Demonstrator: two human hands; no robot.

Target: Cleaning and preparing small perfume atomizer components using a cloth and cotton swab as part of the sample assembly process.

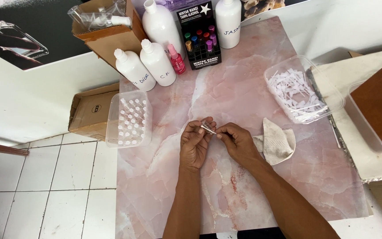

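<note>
Both hands met over the pink table [244, 88]: the left hand [194, 142] pinched a small clear vial [207, 128], the right hand [238, 140] touching its tip.

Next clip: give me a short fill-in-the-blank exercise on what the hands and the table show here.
1. The left hand and the right hand together hold a small clear ____ over the pink marble-patterned table.
2. The clear tub to the right holds white paper ____.
3. Beside the right hand lies a crumpled beige ____.
4. The clear tray to the left holds rows of small ____-capped vials.

Missing words: vial; strips; cloth; white
</note>
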